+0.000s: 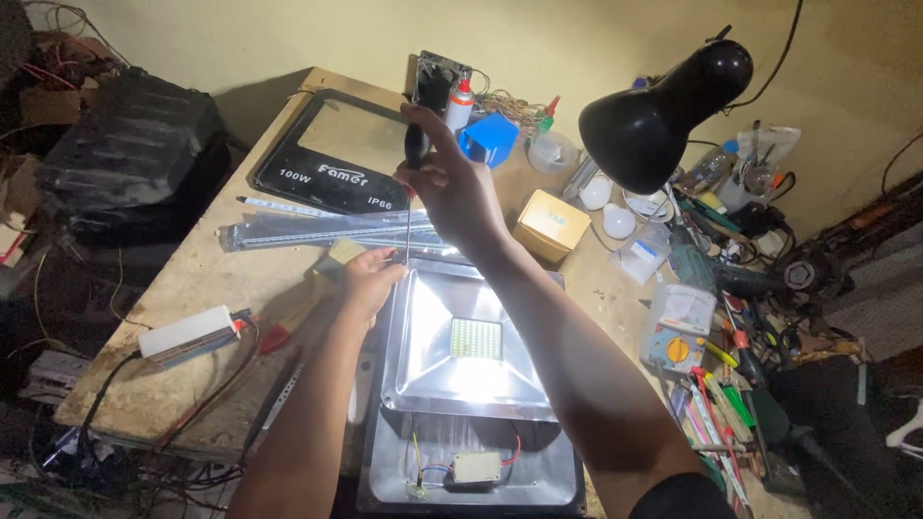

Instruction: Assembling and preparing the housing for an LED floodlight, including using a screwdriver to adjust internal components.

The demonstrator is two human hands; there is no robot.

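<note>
My right hand [452,183] grips the black handle of a long screwdriver [410,207] held upright, its tip down at the far left corner of a floodlight housing [466,471]. My left hand [369,279] pinches at that same corner, right by the screwdriver tip. The housing lies open in front of me with a shiny reflector [428,384] and a square LED panel [477,338] in the middle. A small white driver box [476,467] with red and yellow wires sits in the near end of the housing.
A black desk lamp [663,111] hangs over the bench at the right. A black glass cover frame [332,159], clear strips [317,231], a yellow box [551,224], a white power unit [187,334] and a heap of tools [731,384] at the right surround the housing.
</note>
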